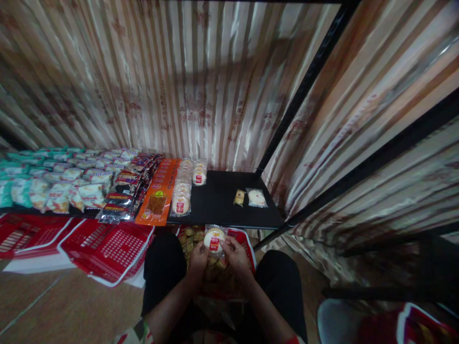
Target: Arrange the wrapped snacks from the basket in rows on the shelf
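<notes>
Between my two hands I hold a round pale cracker packet (214, 240) in clear wrap with a red label, label side up. My left hand (198, 260) pinches its left edge, and my right hand (234, 255) grips the right edge. Below them, between my knees, sits a red basket (250, 248) with several small yellowish wrapped packets (190, 237) in it. Just beyond, on the black shelf (222, 200), similar round packets (181, 191) stand in an overlapping row, with a shorter row (199, 173) beside it.
Further right on the shelf lie a small gold packet (239, 198) and a white round packet (257, 198). Orange bags (158, 191), dark packets (125, 191) and green-white packets (53, 181) fill the left. Red baskets (107, 243) stand below. A black frame post (304, 91) rises at right before a curtain (201, 86).
</notes>
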{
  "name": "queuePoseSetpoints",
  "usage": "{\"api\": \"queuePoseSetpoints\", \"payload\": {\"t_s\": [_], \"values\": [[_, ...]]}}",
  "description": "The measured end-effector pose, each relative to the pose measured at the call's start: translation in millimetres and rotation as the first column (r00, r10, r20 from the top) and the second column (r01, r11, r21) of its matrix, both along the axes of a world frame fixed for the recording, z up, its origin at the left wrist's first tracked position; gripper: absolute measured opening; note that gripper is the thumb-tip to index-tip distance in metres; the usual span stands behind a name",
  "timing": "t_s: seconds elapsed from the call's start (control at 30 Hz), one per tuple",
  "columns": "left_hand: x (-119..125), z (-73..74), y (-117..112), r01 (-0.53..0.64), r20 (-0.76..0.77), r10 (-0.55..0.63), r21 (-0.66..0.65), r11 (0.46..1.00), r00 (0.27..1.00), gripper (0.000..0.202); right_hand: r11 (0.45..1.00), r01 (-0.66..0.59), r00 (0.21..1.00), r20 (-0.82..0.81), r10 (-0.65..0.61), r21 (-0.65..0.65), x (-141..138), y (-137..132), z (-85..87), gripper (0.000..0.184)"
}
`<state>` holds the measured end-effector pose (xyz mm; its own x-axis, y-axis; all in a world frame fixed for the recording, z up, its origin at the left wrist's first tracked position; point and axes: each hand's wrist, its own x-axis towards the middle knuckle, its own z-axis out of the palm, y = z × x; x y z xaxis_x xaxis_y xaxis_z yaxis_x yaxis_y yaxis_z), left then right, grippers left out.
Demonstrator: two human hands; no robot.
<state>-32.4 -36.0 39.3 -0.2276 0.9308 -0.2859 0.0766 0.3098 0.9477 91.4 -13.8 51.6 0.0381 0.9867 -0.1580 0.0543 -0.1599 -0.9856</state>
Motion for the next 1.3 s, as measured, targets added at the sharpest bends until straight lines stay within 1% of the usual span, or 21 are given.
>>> {"api": "queuePoseSetpoints", "payload": {"t_s": [0.1, 0.17, 0.27, 0.33, 0.47, 0.63, 0.73, 0.83, 0.9, 0.97, 1.03, 1.17, 1.3], "values": [[-4, 3.7, 5, -0.011, -0.019, 0.012, 0.020, 1.000, 1.000, 0.026, 1.000, 0.017, 0.996, -0.083, -0.018, -0.009, -4, 4, 15.7, 0.041], [-7, 8.6, 8, -0.026, -0.141, 0.029, 0.022, 0.999, 0.990, 0.024, 1.000, 0.006, 0.995, -0.100, -0.006, -0.002, -7, 7, 23.7, 0.039], [-12, 20.0, 13, -0.046, -0.361, 0.058, 0.043, 0.998, 0.931, 0.023, 1.000, -0.009, 0.994, -0.110, 0.012, 0.024, -10, 13, 31.4, 0.037], [-14, 28.6, 16, -0.042, -0.433, 0.063, 0.056, 0.998, 0.899, 0.025, 0.999, -0.018, 0.994, -0.111, 0.021, 0.031, -11, 18, 34.3, 0.037], [-18, 40.7, 25, -0.047, -0.465, 0.075, 0.072, 0.996, 0.882, 0.028, 0.999, -0.034, 0.992, -0.117, 0.039, 0.041, -16, 30, 36.8, 0.035], [-21, 45.9, 38, -0.064, -0.457, 0.093, 0.077, 0.995, 0.885, 0.019, 0.996, -0.015, 0.997, -0.077, 0.021, 0.084, -21, 45, 35.7, 0.029], [-23, 51.2, 42, -0.058, -0.516, 0.096, 0.090, 0.994, 0.851, 0.017, 0.994, -0.016, 1.000, -0.013, 0.017, 0.105, -22, 53, 32.4, 0.028], [-26, 57.7, 46, -0.057, -0.566, 0.110, 0.111, 0.992, 0.817, 0.019, 0.994, -0.026, 1.000, 0.020, 0.024, 0.107, -23, 61, 27.5, 0.029], [-28, 60.8, 49, -0.048, -0.556, 0.105, 0.116, 0.992, 0.825, 0.021, 0.992, -0.008, 0.998, 0.061, 0.000, 0.125, -23, 67, 24.0, 0.029], [-28, 62.1, 53, -0.036, -0.514, 0.089, 0.112, 0.993, 0.853, 0.024, 0.986, 0.024, 0.990, 0.133, -0.047, 0.163, -22, 74, 21.3, 0.029], [-27, 61.9, 58, -0.051, -0.455, 0.104, 0.126, 0.991, 0.885, 0.027, 0.980, 0.041, 0.976, 0.200, -0.080, 0.196, -23, 81, 19.5, 0.029], [-23, 57.4, 69, -0.122, -0.342, 0.173, 0.166, 0.979, 0.924, 0.031, 0.974, 0.031, 0.964, 0.252, -0.089, 0.226, -25, 93, 18.6, 0.031], [-21, 51.1, 80, -0.126, -0.265, 0.173, 0.183, 0.975, 0.949, 0.031, 0.966, 0.061, 0.953, 0.273, -0.130, 0.250, -31, 103, 19.8, 0.030]]}}
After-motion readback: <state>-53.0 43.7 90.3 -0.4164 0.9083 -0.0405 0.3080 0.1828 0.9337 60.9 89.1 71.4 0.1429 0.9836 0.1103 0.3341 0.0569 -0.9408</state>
